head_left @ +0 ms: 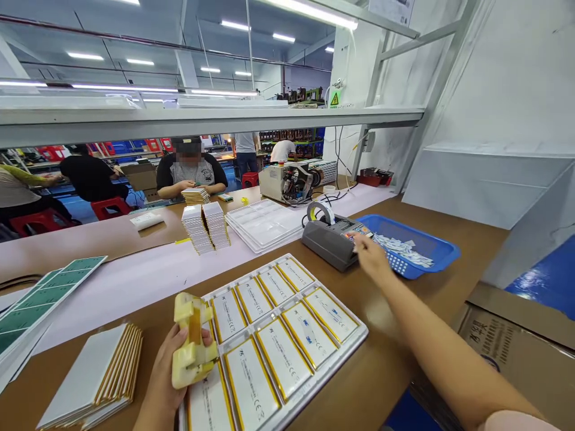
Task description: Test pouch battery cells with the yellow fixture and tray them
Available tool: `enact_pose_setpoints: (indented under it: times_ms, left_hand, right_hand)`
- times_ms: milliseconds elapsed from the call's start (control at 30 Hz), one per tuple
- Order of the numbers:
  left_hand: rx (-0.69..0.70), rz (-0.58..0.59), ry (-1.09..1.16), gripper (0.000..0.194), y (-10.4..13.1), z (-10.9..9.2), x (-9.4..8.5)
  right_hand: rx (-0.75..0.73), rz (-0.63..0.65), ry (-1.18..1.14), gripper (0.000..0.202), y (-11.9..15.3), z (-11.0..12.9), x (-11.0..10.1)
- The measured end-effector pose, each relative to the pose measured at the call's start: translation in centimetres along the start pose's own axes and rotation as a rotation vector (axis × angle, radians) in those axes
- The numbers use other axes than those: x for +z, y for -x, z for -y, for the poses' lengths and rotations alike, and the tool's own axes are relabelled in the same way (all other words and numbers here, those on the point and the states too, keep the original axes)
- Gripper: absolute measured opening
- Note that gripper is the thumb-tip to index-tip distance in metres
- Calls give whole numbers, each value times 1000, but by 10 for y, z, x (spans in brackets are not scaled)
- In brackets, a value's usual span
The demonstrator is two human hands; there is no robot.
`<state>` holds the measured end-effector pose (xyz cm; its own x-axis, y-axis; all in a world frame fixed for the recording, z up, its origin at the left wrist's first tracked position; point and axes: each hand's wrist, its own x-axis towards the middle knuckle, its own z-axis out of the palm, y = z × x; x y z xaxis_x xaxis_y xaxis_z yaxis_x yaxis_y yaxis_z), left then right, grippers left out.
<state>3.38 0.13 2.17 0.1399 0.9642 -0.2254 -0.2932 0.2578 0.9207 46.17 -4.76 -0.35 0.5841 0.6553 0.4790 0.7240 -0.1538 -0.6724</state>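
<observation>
My left hand (168, 359) is closed around a pale yellow plastic block (194, 338) with an amber middle, above the near left of a white tray (330, 358). Flat battery packs (288, 357) with yellow edges lie in two rows in this tray; two at the right carry blue-printed 3M pieces. Over at the front end of a grey tape dispenser (330, 244), my right hand (372, 258) has its fingers pinched together. What they pinch is too small to make out. A tape roll (321, 211) sits on the dispenser.
Beside the dispenser is a blue basket (442, 254) of small white-and-blue pieces. Stacked packs (94, 371) lie front left, and more stacks (204, 227) stand further back near empty white trays (265, 221). A machine (287, 182) and a seated co-worker (191, 170) are across the table.
</observation>
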Motion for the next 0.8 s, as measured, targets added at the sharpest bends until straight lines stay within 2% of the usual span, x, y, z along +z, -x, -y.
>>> enact_pose_setpoints:
  times_ms: [33, 100, 167, 233, 300, 467, 633, 733, 800]
  left_hand:
    - [-5, -13, -1, 42, 0, 0, 1]
    - [-17, -54, 0, 45, 0, -1, 2]
    - [-22, -83, -1, 44, -1, -1, 2]
    - [-22, -86, -6, 41, -1, -1, 1]
    - [-27, -85, -20, 39, -1, -1, 0]
    - [-33, -81, -13, 36, -1, -1, 2]
    - [-51, -49, -30, 37, -5, 0, 1]
    - [-67, -38, -32, 40, -8, 1, -2]
    - [-51, -37, -50, 38, -7, 1, -3]
  right_hand:
    - [51, -63, 81, 40, -13, -14, -11]
    - [136, -4, 264, 42, -33, -35, -31]
    - [163, 100, 429, 43, -42, -46, -42]
    - [132, 157, 559, 44, -42, -49, -44]
    - [91, 155, 617, 45, -35, -47, -40]
    - [41, 127, 493, 48, -22, -44, -27]
    - [40, 195, 431, 47, -31, -44, -38]
    - [61, 180, 161, 46, -23, -45, -35]
    - [182, 58, -139, 53, -9, -47, -24]
